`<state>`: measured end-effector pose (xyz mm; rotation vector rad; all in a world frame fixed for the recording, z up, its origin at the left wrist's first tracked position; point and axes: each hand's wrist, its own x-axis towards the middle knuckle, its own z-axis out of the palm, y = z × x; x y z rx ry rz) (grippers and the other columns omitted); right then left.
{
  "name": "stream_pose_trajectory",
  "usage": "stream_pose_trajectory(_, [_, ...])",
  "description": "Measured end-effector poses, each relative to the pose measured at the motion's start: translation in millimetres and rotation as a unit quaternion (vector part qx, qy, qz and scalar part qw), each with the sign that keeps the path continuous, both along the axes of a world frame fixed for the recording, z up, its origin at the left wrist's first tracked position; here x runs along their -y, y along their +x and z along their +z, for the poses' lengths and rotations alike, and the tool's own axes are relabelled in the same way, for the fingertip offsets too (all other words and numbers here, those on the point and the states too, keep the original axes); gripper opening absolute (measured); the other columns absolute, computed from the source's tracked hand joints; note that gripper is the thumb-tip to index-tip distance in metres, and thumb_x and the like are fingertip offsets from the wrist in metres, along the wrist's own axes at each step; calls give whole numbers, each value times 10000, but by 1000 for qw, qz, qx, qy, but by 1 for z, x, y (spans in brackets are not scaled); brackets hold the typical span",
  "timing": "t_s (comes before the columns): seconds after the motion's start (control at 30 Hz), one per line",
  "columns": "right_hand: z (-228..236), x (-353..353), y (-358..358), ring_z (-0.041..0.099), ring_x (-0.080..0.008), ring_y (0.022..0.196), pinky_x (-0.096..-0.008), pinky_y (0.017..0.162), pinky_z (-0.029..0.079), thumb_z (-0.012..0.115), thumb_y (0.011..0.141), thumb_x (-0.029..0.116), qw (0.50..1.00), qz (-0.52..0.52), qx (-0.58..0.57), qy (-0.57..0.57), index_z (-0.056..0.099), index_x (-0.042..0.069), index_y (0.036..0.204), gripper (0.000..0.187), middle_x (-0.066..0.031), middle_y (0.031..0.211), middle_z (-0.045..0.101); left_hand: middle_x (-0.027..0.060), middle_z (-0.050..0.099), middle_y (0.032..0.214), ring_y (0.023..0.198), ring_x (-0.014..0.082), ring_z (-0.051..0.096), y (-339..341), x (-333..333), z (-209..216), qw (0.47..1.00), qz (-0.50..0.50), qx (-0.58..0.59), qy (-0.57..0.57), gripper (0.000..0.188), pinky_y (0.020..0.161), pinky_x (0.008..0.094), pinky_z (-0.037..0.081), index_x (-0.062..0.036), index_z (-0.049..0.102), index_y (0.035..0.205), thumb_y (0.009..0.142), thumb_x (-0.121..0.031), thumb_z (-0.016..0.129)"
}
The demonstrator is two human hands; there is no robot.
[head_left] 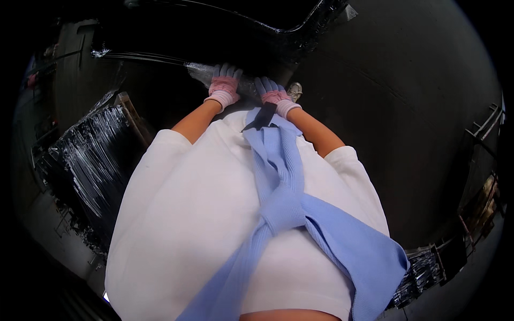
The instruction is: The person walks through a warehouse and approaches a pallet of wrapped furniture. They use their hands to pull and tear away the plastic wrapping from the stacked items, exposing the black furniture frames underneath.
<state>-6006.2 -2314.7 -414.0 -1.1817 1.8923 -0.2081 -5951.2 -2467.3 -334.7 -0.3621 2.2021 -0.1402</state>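
Note:
My left hand (225, 85), in a pink glove with greyish-lilac fingers, lies over a crumpled length of clear plastic film (201, 73). Its fingers curl over the film's far side. A short way to the right, my right hand (273, 92) wears a matching glove and closes on the film's other end. Between both hands the film stretches in front of my body. Beyond them stands a large dark load (214, 32) wrapped in shiny film, with thin taut strands running along its near edge. My fingertips are partly lost in shadow.
A dark film-wrapped stack (96, 155) stands on the left beside a wooden board (133, 117). A shoe (294, 91) shows just past my right hand on the grey floor (375, 101). Metal racks (484, 128) and another wrapped bundle (423, 273) lie at the right.

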Motion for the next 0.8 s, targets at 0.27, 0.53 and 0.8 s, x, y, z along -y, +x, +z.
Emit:
stream_pose_trajectory(0.27, [-24, -2, 14, 211, -335, 1299, -418, 1048, 231, 712, 585, 439, 992, -41, -49, -107, 61, 98, 1396, 1094, -190, 1425, 149, 100, 218, 1440, 1346, 289, 130, -7, -12, -5, 997, 82, -2, -1, 709, 1080, 451, 93, -132, 262, 1378, 739, -236, 551])
stream_pose_trajectory(0.53, [-4, -2, 12, 109, -303, 1338, -368, 1075, 180, 533, 681, 595, 998, 41, -47, -21, 78, 28, 1388, 1014, -172, 1443, 119, 86, 212, 1444, 1346, 275, 138, 26, -32, -32, 979, 144, -142, 25, 635, 1086, 442, 72, -126, 330, 1344, 757, -275, 521])
stream_pose_trajectory(0.8, [-16, -6, 12, 440, -269, 1175, -333, 974, 364, 656, 662, 482, 991, 5, -137, -9, 110, 15, 1377, 1014, -202, 1323, 374, 78, 620, 953, 915, 243, 583, 115, -7, -84, 824, 243, -438, 266, 350, 814, 367, 450, -77, 544, 1058, 752, -242, 507])
